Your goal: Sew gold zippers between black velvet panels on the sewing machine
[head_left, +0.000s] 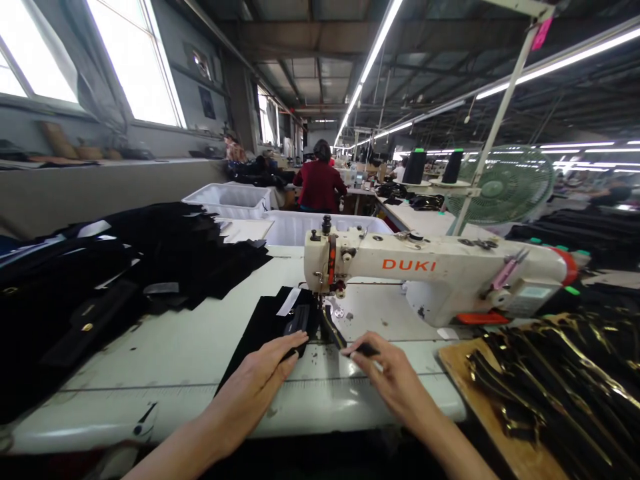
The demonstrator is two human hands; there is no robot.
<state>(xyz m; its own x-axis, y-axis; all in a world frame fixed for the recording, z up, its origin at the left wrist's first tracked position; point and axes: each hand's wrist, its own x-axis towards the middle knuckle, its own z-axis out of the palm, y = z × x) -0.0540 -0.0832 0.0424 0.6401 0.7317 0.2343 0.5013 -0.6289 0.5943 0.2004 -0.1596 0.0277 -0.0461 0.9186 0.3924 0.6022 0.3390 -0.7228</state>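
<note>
My left hand (273, 363) rests low on a black fabric panel (255, 330), its fingers stretched over the lower edge and its thumb tucked close, with dark material between. The panel carries a white strip (289, 302) and a smooth dark patch (297, 320). It reaches up to the needle area of the white sewing machine (370, 263). In my right hand (383, 363), thumb and fingers pinch a narrow black strip with a gold line (334, 328). The strip's far end lies beside the presser foot (320, 307), right of the panel.
Black fabric pieces (165, 260) are heaped at left. On the right, a brown board (480, 393) bears several black strips with gold edges (555, 380). White bins (230, 198), a green fan (500, 183) and thread cones (415, 167) stand behind. A person in dark red (320, 183) sits farther back.
</note>
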